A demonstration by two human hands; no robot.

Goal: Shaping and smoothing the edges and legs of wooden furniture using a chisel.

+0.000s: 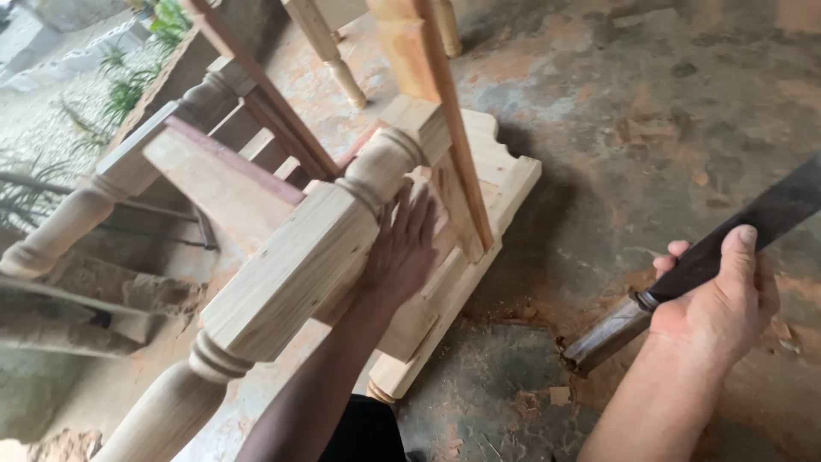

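My right hand (pixel 723 295) is at the right, closed around the dark handle of a long machete (pixel 744 235). Its blade runs up and out of the right edge, and the handle's butt points down at the floor. An unfinished wooden furniture frame (pixel 299 257) with turned legs lies on its side at the centre left. Another person's hand (pixel 402 248) comes up from the bottom centre and lies flat on the frame, beside a square leg block. My left hand is not visible.
The floor (pixel 616 111) is stained concrete with wood chips (pixel 560 395) near the machete handle. More turned legs (pixel 329 51) and rails rise at the top. At the far left are plants (pixel 128 85) and gravel outdoors. Dark cloth (pixel 363 432) shows at the bottom.
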